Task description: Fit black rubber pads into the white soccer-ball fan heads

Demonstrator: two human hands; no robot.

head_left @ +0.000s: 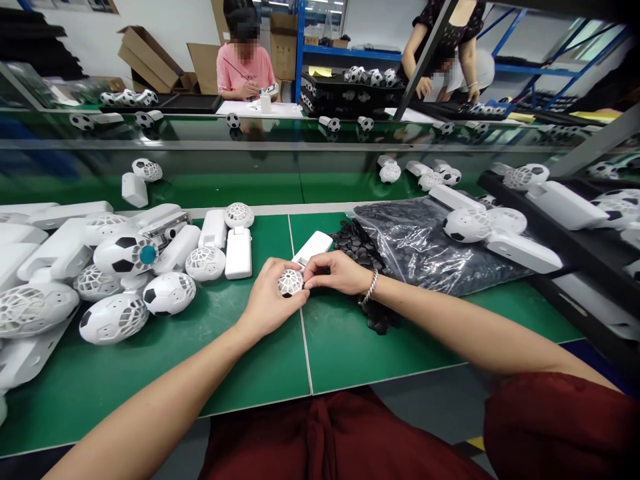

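Ball [291, 283] left of the black pieces [356, 243] sits gripped in the left hand [266, 297], seemingly for steadiness; the right hand [336, 272] pinches at its edge, any piece hidden.

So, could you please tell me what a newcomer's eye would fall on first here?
Probably the heap of white, football-patterned units on the left of the green table. Next, at the centre, the left hand holds a similar unit, with the right hand at its edge. To the right, loose black pieces lie beside a clear plastic bag.
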